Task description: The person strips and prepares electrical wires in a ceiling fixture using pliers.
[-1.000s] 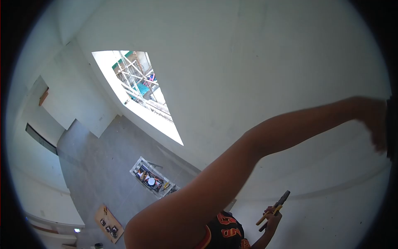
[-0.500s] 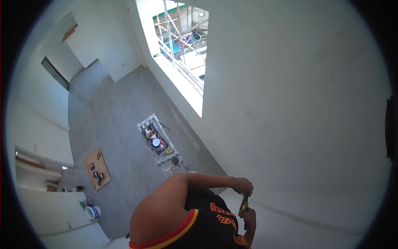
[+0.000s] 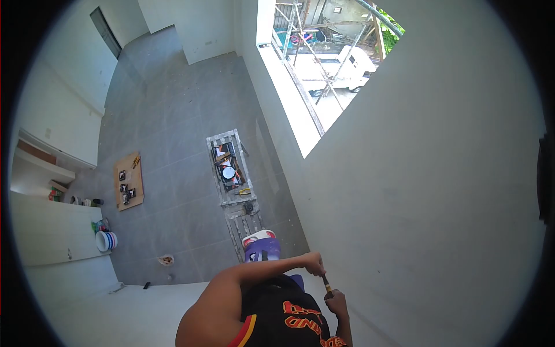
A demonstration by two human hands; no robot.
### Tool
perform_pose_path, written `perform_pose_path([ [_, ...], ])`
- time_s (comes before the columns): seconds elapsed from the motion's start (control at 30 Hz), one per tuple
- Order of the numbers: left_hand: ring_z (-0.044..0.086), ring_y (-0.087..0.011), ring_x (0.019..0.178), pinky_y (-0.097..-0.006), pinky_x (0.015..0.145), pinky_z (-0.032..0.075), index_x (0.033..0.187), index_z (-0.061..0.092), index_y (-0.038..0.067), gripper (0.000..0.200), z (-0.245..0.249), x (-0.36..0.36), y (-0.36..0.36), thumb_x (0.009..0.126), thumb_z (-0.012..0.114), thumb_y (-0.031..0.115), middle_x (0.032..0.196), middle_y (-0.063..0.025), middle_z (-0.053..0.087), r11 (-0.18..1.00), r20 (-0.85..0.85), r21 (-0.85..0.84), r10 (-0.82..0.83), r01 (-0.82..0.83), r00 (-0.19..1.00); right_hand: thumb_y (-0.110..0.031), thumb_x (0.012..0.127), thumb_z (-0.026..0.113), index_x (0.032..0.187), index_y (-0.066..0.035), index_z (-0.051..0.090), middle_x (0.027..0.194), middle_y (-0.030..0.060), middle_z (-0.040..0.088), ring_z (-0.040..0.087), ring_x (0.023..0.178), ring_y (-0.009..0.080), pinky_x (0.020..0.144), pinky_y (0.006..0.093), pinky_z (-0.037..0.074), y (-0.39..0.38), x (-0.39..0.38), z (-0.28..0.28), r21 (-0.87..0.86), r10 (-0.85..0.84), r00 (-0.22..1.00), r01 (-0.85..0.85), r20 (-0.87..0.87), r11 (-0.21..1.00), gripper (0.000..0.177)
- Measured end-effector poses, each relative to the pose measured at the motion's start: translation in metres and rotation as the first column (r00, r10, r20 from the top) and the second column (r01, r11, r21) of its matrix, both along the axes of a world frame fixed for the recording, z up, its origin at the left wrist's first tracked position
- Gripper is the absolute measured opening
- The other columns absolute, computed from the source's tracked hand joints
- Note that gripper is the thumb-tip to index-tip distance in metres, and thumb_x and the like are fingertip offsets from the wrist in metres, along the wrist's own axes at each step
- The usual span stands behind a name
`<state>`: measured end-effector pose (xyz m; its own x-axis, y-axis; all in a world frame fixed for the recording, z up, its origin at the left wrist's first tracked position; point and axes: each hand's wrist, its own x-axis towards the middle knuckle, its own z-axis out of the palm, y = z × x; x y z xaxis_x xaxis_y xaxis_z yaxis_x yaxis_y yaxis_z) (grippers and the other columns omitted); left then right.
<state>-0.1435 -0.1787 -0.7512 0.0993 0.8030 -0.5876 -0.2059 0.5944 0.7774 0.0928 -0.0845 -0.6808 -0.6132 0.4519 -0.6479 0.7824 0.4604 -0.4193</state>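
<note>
My left hand (image 3: 314,264) is closed on the upper end of a slim dark tool with a yellowish band (image 3: 328,285); its exact kind is too small to make out. Just below, my right hand (image 3: 336,303) is wrapped round the lower part of the same tool. Both hands are beside the pale wall (image 3: 428,191), to the right of my black jersey (image 3: 272,315). Left of my hands, a purple and white container (image 3: 262,247) stands partly behind my arm.
A paint-spattered bench (image 3: 214,173) holds a tray of tools (image 3: 222,155), a white round tub (image 3: 229,173) and yellow-handled pliers (image 3: 244,191). Cardboard (image 3: 134,199) with small dark items lies on the tiled floor. A white bucket (image 3: 106,241) stands at left. Scaffolding (image 3: 315,49) shows outside the window.
My view has swung, so the bench and window appear shifted and more floor shows. The purple container has come into sight. Both hands keep the tool, now tilted differently.
</note>
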Motion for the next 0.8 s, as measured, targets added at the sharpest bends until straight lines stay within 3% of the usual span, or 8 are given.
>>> perform_pose_path([
  [0.23, 0.063, -0.0118, 0.057, -0.0259, 0.053, 0.05, 0.081, 0.076, 0.005, 0.024, -0.03, -0.02, -0.037, 0.084, 0.073, 0.029, 0.066, -0.0012, 0.067, 0.991, 0.082, 0.005, 0.135, -0.136, 0.987, -0.01, 0.069, 0.059, 0.077, 0.0, 0.066, 0.086, 0.0213, 0.064, 0.064, 0.082, 0.0395, 0.077, 0.0451, 0.05, -0.004, -0.049, -0.017, -0.051, 0.085, 0.993, -0.081, 0.083, 0.995, 0.015],
  [0.3, 0.064, -0.0123, 0.061, -0.0273, 0.056, 0.051, 0.086, 0.077, 0.005, 0.024, -0.041, -0.01, -0.046, 0.086, 0.071, 0.028, 0.068, -0.0024, 0.068, 0.922, 0.066, 0.183, 0.334, -0.34, 0.94, -0.011, 0.07, 0.059, 0.079, 0.001, 0.065, 0.086, 0.0226, 0.063, 0.064, 0.082, 0.0407, 0.076, 0.0458, 0.05, -0.004, -0.054, -0.023, -0.073, 0.114, 0.988, -0.107, 0.102, 0.992, 0.016],
  [0.43, 0.065, -0.0117, 0.064, -0.0287, 0.059, 0.052, 0.093, 0.078, 0.006, 0.023, -0.061, -0.009, -0.061, 0.085, 0.072, 0.027, 0.071, -0.0022, 0.07, 0.886, -0.076, 0.247, 0.422, -0.393, 0.904, -0.011, 0.072, 0.058, 0.086, 0.002, 0.066, 0.09, 0.0246, 0.064, 0.064, 0.086, 0.0428, 0.079, 0.0463, 0.05, -0.003, -0.073, -0.033, -0.017, 0.189, 0.976, -0.188, 0.106, 0.982, 0.021],
  [0.47, 0.064, -0.0104, 0.064, -0.0284, 0.06, 0.052, 0.09, 0.078, 0.007, 0.022, -0.063, -0.009, -0.064, 0.081, 0.076, 0.027, 0.072, -0.0014, 0.071, 0.864, 0.05, 0.142, 0.481, -0.483, 0.875, -0.012, 0.073, 0.058, 0.09, 0.002, 0.066, 0.093, 0.0255, 0.065, 0.063, 0.088, 0.0435, 0.081, 0.0464, 0.05, -0.005, -0.078, -0.031, -0.007, 0.213, 0.971, -0.213, 0.112, 0.977, 0.023],
  [0.57, 0.064, -0.0098, 0.065, -0.0263, 0.06, 0.051, 0.088, 0.079, 0.008, 0.021, -0.055, -0.026, -0.074, 0.078, 0.079, 0.027, 0.072, -0.0009, 0.071, 0.915, 0.037, 0.027, 0.402, -0.403, 0.915, -0.012, 0.074, 0.058, 0.092, 0.002, 0.065, 0.096, 0.0245, 0.065, 0.063, 0.09, 0.0437, 0.082, 0.0469, 0.05, -0.004, -0.085, -0.034, 0.008, 0.273, 0.956, -0.275, 0.11, 0.961, 0.023],
  [0.63, 0.065, -0.0095, 0.066, -0.0248, 0.061, 0.051, 0.09, 0.079, 0.008, 0.025, -0.059, -0.028, -0.078, 0.079, 0.08, 0.03, 0.072, -0.0013, 0.071, 0.923, 0.024, 0.057, 0.379, -0.38, 0.925, -0.011, 0.074, 0.059, 0.09, 0.002, 0.064, 0.095, 0.0227, 0.065, 0.063, 0.089, 0.0433, 0.081, 0.0473, 0.05, -0.002, -0.083, -0.04, 0.011, 0.312, 0.945, -0.314, 0.101, 0.949, 0.021],
  [0.7, 0.065, -0.009, 0.067, -0.0241, 0.061, 0.051, 0.093, 0.078, 0.007, 0.03, -0.061, -0.029, -0.079, 0.08, 0.079, 0.035, 0.073, -0.0022, 0.07, 0.92, 0.24, -0.023, 0.386, -0.392, 0.891, -0.01, 0.073, 0.058, 0.091, 0.001, 0.064, 0.097, 0.0226, 0.065, 0.063, 0.091, 0.0428, 0.083, 0.0477, 0.05, -0.001, -0.084, -0.04, -0.021, 0.314, 0.945, -0.313, 0.093, 0.949, 0.022],
  [0.8, 0.065, -0.0088, 0.065, -0.0239, 0.061, 0.051, 0.091, 0.077, 0.007, 0.033, -0.078, -0.015, -0.077, 0.081, 0.078, 0.038, 0.071, -0.0023, 0.069, 0.921, 0.229, -0.063, 0.387, -0.384, 0.893, -0.011, 0.076, 0.058, 0.094, -0.001, 0.066, 0.102, 0.0231, 0.065, 0.063, 0.093, 0.0423, 0.083, 0.0474, 0.051, -0.006, -0.089, -0.03, -0.043, 0.293, 0.953, -0.291, 0.081, 0.956, 0.023],
])
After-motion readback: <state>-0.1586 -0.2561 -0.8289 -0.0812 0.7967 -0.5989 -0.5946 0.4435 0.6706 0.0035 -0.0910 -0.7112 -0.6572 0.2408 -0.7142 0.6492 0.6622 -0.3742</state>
